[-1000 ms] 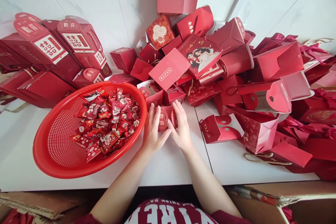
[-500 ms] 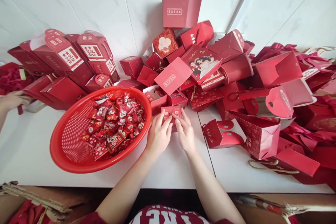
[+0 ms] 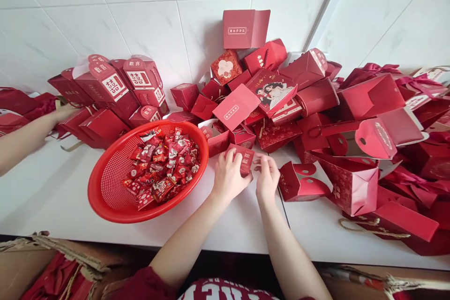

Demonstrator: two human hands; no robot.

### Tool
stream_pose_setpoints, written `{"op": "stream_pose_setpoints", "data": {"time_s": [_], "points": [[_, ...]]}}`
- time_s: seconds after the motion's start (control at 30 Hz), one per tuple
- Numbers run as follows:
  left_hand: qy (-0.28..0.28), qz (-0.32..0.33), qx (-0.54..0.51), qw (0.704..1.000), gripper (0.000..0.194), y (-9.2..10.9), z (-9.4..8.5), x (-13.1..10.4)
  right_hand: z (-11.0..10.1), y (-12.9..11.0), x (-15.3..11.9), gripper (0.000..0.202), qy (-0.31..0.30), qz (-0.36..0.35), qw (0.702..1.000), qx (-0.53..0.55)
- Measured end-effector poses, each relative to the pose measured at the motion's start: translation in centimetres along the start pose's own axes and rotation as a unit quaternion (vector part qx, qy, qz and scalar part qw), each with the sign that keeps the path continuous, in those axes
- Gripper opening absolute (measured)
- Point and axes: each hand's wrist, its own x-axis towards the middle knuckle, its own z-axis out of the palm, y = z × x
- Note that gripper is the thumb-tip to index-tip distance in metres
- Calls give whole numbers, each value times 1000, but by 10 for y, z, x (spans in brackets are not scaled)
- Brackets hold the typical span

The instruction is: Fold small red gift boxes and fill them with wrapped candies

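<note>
Two forearms [image 3: 194, 236] reach forward — left grip [image 3: 228, 174] holding a small box [image 3: 245, 160], right grip [image 3: 267, 179] half-open.

Bright, diffuse light glares off the upper-right wall tiles [image 3: 393, 16] and leaves soft shadows.

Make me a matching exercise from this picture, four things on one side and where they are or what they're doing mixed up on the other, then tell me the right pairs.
1. Wrapped sweets
2. Left hand
3. Right hand
4. Box with a printed couple

A. Lying in the pile of boxes beyond the hands
B. Holding a small red box
C. Inside the red basket
D. Just right of that small red box, fingers curled

Pairs: 1-C, 2-B, 3-D, 4-A
</note>
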Motion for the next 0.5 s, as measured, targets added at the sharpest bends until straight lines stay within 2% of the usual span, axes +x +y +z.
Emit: {"op": "stream_pose_setpoints", "data": {"time_s": [0.07, 0.13, 0.23, 0.27, 0.33, 0.43, 0.5], "points": [[-5, 6, -51, 999, 33, 2, -22, 3, -5, -1, 7, 24, 63, -17, 998, 21], [-37, 5, -119, 992, 31, 2, -56, 10, -9, -2, 12, 19, 104, -26, 994, 34], [-118, 24, -235, 964, 33, 0, -122, 23, -8, -2, 10, 18, 87, -13, 995, 40], [-119, 33, -260, 958, 32, -1, -145, 27, -6, -2, 7, 20, 68, -8, 997, 40], [-73, 20, -262, 962, 35, -4, -187, 33, 0, -3, -1, 21, 23, 1, 999, 39], [76, -24, -154, 985, 41, -14, -238, 41, 5, -4, -10, 19, -38, 11, 999, 32], [182, -76, -79, 977, 47, -30, -261, 53, 6, -3, -12, 18, -58, 16, 998, 27]]}}
